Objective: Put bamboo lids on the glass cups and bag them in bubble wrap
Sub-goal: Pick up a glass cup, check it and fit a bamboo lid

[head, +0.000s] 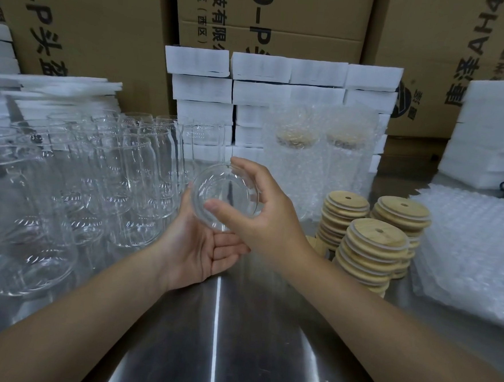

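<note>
A clear glass cup (224, 192) is held above the steel table, its open mouth tilted toward me. My left hand (199, 246) cups it from below, palm up. My right hand (261, 212) grips its rim, thumb on the near edge and fingers over the far edge. Stacks of round bamboo lids (375, 238) with a small hole stand to the right of my hands. A pile of bubble wrap bags (473, 251) lies at the far right. Two lidded cups wrapped in bubble wrap (316, 153) stand behind my hands.
Several empty glass cups (102, 174) crowd the left side of the table. White foam boxes (281, 97) are stacked at the back, more foam sheets (493, 133) at the right and left. Cardboard cartons (272, 13) form the back wall. The steel tabletop (216, 337) stretches in front of me.
</note>
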`<act>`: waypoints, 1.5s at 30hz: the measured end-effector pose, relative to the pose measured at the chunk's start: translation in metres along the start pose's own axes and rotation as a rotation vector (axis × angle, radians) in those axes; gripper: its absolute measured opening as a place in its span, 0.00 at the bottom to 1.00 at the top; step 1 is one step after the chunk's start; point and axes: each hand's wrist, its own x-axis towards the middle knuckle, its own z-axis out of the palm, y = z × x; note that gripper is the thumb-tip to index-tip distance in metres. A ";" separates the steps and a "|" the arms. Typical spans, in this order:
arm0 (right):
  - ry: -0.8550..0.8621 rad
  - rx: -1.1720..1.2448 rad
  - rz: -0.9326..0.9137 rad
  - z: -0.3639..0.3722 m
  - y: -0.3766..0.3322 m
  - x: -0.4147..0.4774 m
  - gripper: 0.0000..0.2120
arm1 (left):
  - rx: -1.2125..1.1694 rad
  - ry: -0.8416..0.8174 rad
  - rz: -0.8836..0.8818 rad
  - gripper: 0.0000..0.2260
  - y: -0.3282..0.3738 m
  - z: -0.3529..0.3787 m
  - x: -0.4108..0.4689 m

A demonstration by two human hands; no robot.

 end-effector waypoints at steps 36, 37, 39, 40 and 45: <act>0.035 0.077 -0.045 -0.001 0.001 0.004 0.09 | 0.138 -0.004 -0.032 0.48 0.002 0.007 -0.004; 0.035 0.087 -0.045 -0.001 0.002 0.004 0.10 | 0.137 0.003 -0.035 0.49 0.002 0.007 -0.004; 0.043 0.102 -0.050 0.000 0.003 0.005 0.11 | 0.142 0.019 -0.040 0.48 0.002 0.007 -0.003; 0.051 0.107 -0.057 0.000 0.004 0.005 0.11 | 0.150 0.029 -0.042 0.48 0.002 0.007 -0.002; 0.100 0.097 -0.115 0.002 0.003 0.004 0.13 | 0.171 0.056 -0.042 0.48 0.001 0.007 -0.001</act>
